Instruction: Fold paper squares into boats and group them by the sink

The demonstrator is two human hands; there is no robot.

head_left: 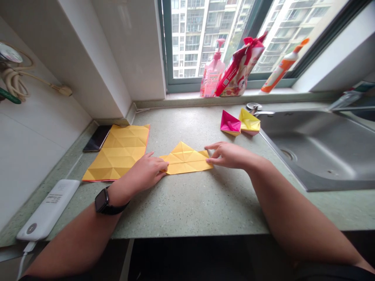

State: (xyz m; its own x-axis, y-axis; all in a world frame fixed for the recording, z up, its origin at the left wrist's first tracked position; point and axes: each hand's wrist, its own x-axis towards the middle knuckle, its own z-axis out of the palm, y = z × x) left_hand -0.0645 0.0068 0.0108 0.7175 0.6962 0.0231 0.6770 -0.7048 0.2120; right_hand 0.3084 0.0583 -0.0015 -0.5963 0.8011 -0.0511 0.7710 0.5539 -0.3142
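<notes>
On the speckled stone desk [187, 207], centrally placed: folded yellow origami paper [187, 162], lying flat between both hands. Left hand [143, 171] open, fingertips set against the paper's left end; right hand [230, 155] open, fingers resting on its right end; neither clenched. Paper judged light, thin and soft; hold best taken along folded edges.

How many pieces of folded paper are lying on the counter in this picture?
4. A creased yellow sheet lies beside the phone; a yellow folded piece lies between the left hand and right hand; a magenta model and a yellow model sit beside the sink.
</notes>
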